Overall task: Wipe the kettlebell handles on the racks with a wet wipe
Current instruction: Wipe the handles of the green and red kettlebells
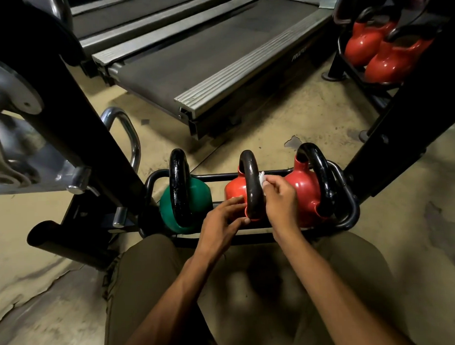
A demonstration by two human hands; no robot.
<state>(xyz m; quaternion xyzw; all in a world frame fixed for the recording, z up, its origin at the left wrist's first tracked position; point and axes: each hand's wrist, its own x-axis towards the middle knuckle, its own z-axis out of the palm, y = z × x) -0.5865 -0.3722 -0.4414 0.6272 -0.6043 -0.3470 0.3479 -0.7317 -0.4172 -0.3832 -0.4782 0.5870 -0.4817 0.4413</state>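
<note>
My right hand (280,204) pinches a white wet wipe (262,179) against the middle red kettlebell's black handle (251,181) on the low black rack (351,209). My left hand (220,225) rests loosely straight fingers on the bell's body. A green kettlebell (196,191) and a second red kettlebell (303,193) crowd either side, with a grey treadmill (204,57) beyond.

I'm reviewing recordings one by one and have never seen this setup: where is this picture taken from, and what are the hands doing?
No machine here: a person works bare-handed, and the one camera sits on their head, looking forward and down, so both arms are their own. A low rack holds three kettlebells: a green kettlebell, a middle kettlebell and a right kettlebell, both red. The right hand holds a white wipe against the middle one's black handle. The left hand touches that kettlebell with straight fingers and holds nothing. A treadmill stands behind.
</note>
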